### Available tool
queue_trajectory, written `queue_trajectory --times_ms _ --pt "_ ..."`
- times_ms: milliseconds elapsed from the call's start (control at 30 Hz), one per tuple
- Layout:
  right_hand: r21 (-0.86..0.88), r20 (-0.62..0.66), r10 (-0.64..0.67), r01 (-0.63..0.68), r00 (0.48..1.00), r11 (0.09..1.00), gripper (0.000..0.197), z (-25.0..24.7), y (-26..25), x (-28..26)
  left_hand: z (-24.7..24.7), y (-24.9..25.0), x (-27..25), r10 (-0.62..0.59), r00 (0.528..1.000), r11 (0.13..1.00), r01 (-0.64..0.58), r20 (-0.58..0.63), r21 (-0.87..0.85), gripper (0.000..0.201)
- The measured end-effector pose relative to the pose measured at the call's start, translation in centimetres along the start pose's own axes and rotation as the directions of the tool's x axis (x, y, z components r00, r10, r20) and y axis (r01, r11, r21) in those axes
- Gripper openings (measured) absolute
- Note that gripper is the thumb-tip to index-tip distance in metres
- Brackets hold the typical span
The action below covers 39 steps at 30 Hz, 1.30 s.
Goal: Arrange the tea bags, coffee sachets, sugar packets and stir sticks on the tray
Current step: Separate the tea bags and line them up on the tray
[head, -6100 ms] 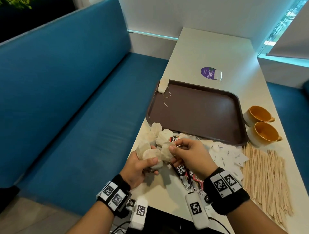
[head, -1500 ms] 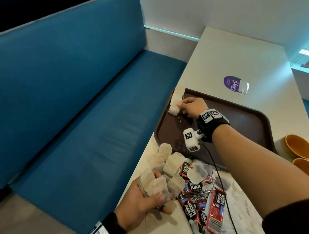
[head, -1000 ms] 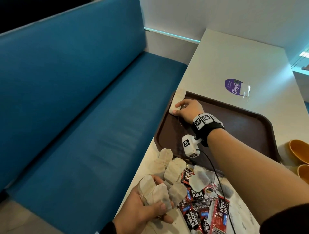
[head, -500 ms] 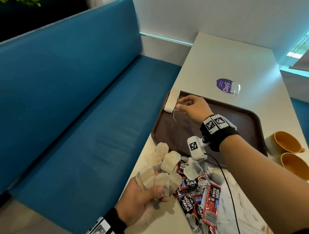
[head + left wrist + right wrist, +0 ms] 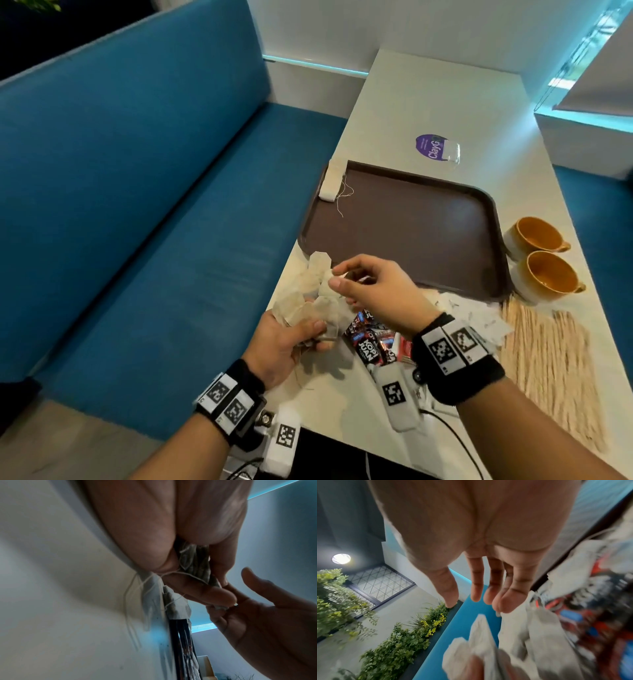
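Note:
My left hand grips a fanned bunch of tea bags over the table's near left edge; their strings dangle below. My right hand hovers just right of the bunch, fingers straight and loose, holding nothing. More tea bags lie on the table behind the bunch. The brown tray holds only a small stack of tea bags in its far left corner. Coffee sachets lie under my right wrist, with sugar packets and stir sticks to their right.
Two orange cups stand right of the tray. A purple-labelled clear stand sits beyond the tray. A blue bench runs along the table's left edge.
My right hand left a tea bag on the stack in the tray's far left corner and came back to the bunch in my left hand. It is empty now.

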State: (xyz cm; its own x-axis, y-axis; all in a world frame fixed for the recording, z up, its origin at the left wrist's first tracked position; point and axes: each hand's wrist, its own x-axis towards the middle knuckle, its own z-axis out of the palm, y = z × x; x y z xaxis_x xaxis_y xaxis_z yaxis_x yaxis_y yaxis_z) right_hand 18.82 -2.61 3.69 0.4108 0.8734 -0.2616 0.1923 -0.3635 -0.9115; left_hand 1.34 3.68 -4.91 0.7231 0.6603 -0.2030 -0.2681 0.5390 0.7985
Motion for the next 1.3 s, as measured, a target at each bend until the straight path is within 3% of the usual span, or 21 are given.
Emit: queue_trajectory --times_ms 167,267,367,533,733,933,1000,1200,1300 --pt "0.059 0.015 0.038 -0.038 0.999 0.998 0.015 1.8 1.8 -2.1 -0.2 -0.2 -0.1 0.004 1.000 1.000 -0.004 -0.008 -0.009 0.037" --pt "0.071 -0.007 0.044 -0.044 0.999 0.997 0.010 2.0 2.5 -2.5 -0.4 -0.5 0.1 0.029 0.999 0.999 -0.027 -0.041 0.040 0.024" --pt "0.138 -0.035 0.062 -0.057 0.997 0.989 0.007 2.0 2.8 -2.7 -0.4 -0.6 0.0 0.030 1.000 0.997 -0.030 0.000 0.066 0.019" --pt "0.145 -0.077 -0.008 0.019 0.997 0.989 0.004 1.7 2.9 -2.7 -0.8 -0.5 0.3 0.001 0.996 0.998 -0.007 0.088 0.064 0.029" --pt "0.113 -0.113 -0.182 0.194 0.977 0.974 0.017 1.6 2.7 -3.2 -0.7 -0.8 0.3 0.028 0.999 1.000 -0.027 0.046 -0.011 0.029" --pt "-0.019 -0.072 -0.131 0.130 0.989 0.991 0.016 1.5 3.3 -2.7 -0.5 -0.7 0.4 -0.031 0.999 1.000 0.031 -0.042 0.005 0.029" --pt "-0.020 -0.087 -0.103 0.102 0.991 0.995 0.017 1.5 3.3 -2.6 -0.6 -0.6 0.4 -0.048 0.997 0.999 0.048 -0.067 0.000 0.038" --pt "0.033 -0.154 -0.086 0.092 0.984 0.995 0.016 -0.2 1.8 -0.5 -0.8 0.2 0.3 -0.097 0.995 0.987 0.097 0.005 -0.126 0.058" --pt "0.011 -0.219 -0.113 0.119 0.969 0.993 0.018 -2.0 0.4 2.4 -0.6 0.1 0.6 -0.111 0.994 0.985 0.110 -0.004 -0.130 0.055"
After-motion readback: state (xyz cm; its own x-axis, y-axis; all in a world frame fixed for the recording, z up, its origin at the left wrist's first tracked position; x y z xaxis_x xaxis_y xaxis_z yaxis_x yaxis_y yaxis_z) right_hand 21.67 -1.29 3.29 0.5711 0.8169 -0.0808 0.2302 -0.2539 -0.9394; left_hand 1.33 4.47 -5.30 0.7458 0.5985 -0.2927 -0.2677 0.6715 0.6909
